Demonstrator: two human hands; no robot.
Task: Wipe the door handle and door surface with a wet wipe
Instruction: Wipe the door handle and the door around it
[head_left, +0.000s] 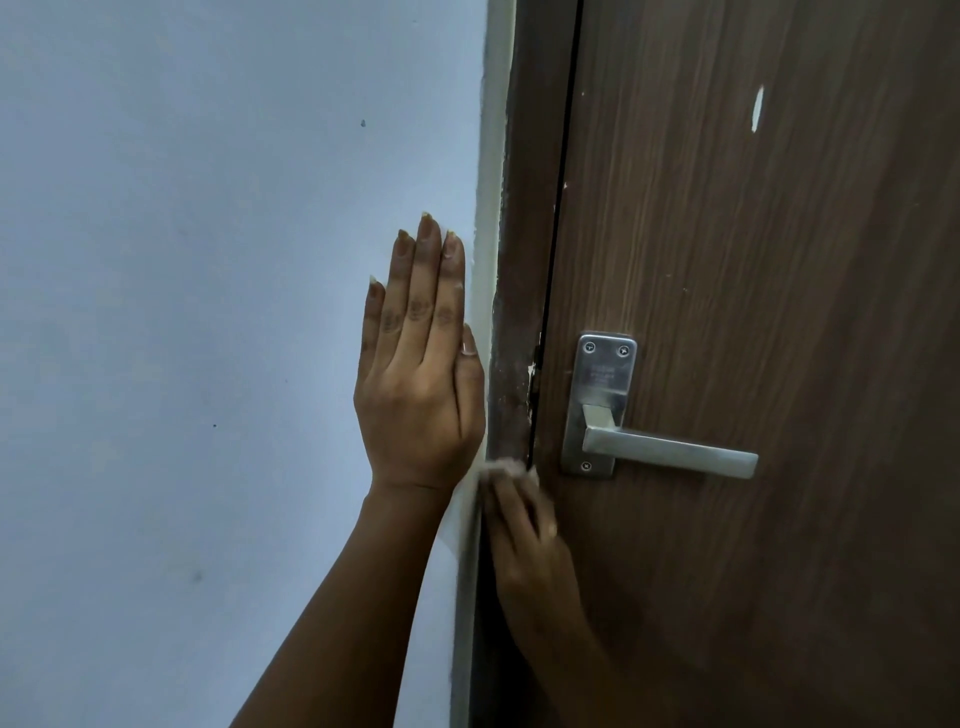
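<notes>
A brown wood-grain door (753, 260) fills the right side, with a silver lever handle (670, 449) on a metal plate (600, 395). My left hand (421, 374) lies flat on the pale wall beside the frame, fingers straight and together, holding nothing. My right hand (530, 545), blurred, presses a small whitish wet wipe (506, 466) against the brown door frame (519, 322), just below and left of the handle plate. Most of the wipe is hidden under the fingers.
A pale blue-white wall (208, 312) covers the left half. A white strip of trim (491, 208) runs between wall and frame. The frame paint is chipped near the latch (532, 374). A white scratch (757, 108) marks the upper door.
</notes>
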